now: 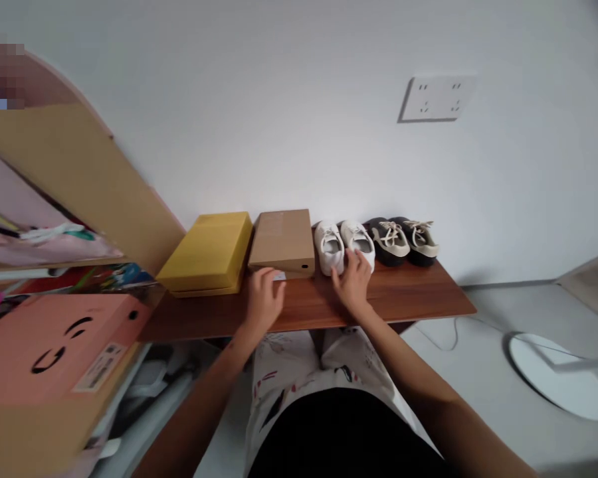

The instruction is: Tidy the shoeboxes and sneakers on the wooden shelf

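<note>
A pair of white shoes, the left shoe [325, 234] and the right shoe [353, 231], stands side by side on a brown wooden board [408, 292], toes toward the wall. My right hand [353, 282] is at their heels, thumb and fingers apart, without a clear grip on either shoe. Close to the front edge of a brown cardboard box [282, 239] is my left hand [266, 299], its fingers loosely bent and the thumb apart. Whether it touches the box I cannot tell. Black-and-beige shoes [389, 242] with pale laces stand to the right of the white pair.
A yellow box [206, 249] lies left of the brown one. Shelves with a pink box [54, 345] crowd the left side. A wall socket [436, 99] is above the shoes. On the floor at right are a round white base [561, 375] and a cable.
</note>
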A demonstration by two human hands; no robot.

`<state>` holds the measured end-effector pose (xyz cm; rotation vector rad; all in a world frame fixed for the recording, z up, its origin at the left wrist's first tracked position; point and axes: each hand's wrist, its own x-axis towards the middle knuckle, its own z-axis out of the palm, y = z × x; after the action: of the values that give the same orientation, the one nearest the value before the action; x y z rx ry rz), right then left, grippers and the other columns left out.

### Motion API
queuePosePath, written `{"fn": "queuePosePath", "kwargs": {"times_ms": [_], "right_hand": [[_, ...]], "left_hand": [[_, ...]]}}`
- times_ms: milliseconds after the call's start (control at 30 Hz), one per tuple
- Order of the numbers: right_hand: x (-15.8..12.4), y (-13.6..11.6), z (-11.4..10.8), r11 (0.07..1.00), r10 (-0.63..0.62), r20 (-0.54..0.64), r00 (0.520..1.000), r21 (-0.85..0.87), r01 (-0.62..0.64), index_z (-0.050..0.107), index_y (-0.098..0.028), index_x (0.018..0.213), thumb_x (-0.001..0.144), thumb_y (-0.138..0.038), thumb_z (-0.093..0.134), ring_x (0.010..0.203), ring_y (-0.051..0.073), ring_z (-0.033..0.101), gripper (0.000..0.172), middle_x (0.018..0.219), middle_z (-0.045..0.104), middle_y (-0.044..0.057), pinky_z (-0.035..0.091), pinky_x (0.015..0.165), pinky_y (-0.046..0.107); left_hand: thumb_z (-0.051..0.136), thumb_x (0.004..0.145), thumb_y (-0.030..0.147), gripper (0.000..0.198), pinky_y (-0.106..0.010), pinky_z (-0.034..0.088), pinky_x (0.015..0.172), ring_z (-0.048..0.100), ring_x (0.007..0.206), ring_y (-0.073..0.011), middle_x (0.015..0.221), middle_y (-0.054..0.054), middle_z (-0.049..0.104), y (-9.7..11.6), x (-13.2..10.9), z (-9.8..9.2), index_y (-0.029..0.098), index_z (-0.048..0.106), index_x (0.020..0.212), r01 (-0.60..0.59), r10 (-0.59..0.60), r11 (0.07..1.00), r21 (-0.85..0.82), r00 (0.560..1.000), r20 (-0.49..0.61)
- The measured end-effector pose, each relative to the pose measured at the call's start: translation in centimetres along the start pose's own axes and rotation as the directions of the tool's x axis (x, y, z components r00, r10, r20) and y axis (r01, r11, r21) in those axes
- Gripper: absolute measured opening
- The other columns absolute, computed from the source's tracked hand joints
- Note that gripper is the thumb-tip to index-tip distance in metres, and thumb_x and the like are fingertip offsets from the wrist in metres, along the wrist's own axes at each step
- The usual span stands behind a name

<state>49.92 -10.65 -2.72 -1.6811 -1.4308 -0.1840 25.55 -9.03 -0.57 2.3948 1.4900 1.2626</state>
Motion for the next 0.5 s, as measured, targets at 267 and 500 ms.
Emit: {"fn": "queuePosePath", "kwargs": {"times_ms": [267,500], "right_hand": [[5.3,7.2,-2.3,0.933,0.320,0.201,0.926,0.100,-0.345,0.054,-0.017,0.113,0.079,-0.047,0.064,0.105,0.031,0.061,0.046,0.111,0.062,0.015,0.050,0.093,0.047],[4.4,7.9,-1.1,0.439,0.684,0.204,0.701,0.652,-0.619,0.045,-0.021,0.115,0.081,-0.059,0.062,0.101,0.022,0.066,0.053,0.116,0.064,0.011,0.058,0.081,0.036]], "left_hand": [[0.069,0.082,0.018,0.028,-0.050,0.040,0.109,0.051,0.127,-0.0337,0.130,-0.021,0.053,11.5,6.9,14.7,0.014,0.062,0.108,0.200,-0.179,0.971,-0.128,0.971,0.160],[0.058,0.092,0.035,0.017,-0.042,0.052,0.093,0.062,0.103,-0.0262,0.101,-0.011,0.062,9.7,7.3,16.3,0.019,0.060,0.099,0.385,-0.419,0.829,-0.405,0.908,0.006]]}}
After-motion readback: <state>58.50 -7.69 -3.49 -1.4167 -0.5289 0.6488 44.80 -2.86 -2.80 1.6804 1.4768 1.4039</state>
